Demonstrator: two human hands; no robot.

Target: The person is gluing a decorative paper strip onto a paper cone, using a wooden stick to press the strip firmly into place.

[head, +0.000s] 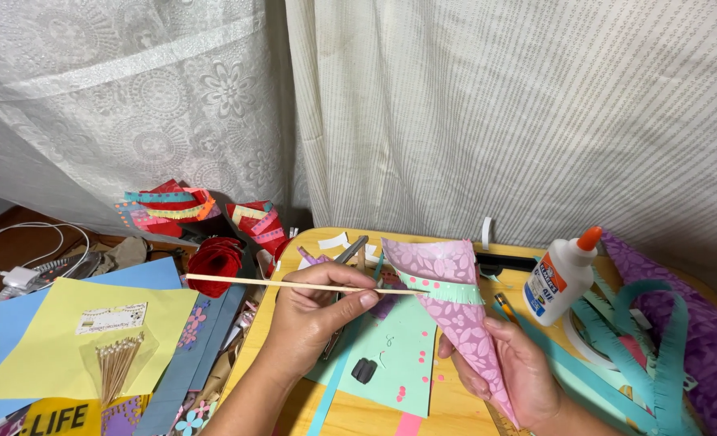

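Both hands sit closest to the camera, over a small wooden table (455, 412). Right hand (513, 367) cups the pink patterned paper cone (455, 311) from below, fingers wrapped around its narrow end, so the wide mouth tips up and to the left. Left hand (320, 311) has thumb and fingers pinched shut on a thin wooden stick (270, 282), held nearly level with its right tip at the cone's mouth, looks like it's lined up to go inside. A mint fringed band (443, 288) wraps the cone near the opening.

Under the hands lies a mint paper sheet (399, 355). White glue bottle (559, 278) with an orange cap stands just right of the cone, within easy reach. Far left there's yellow paper (60, 323) with a bag of little sticks (116, 363), and a red paper rose (213, 260) beyond the stick.
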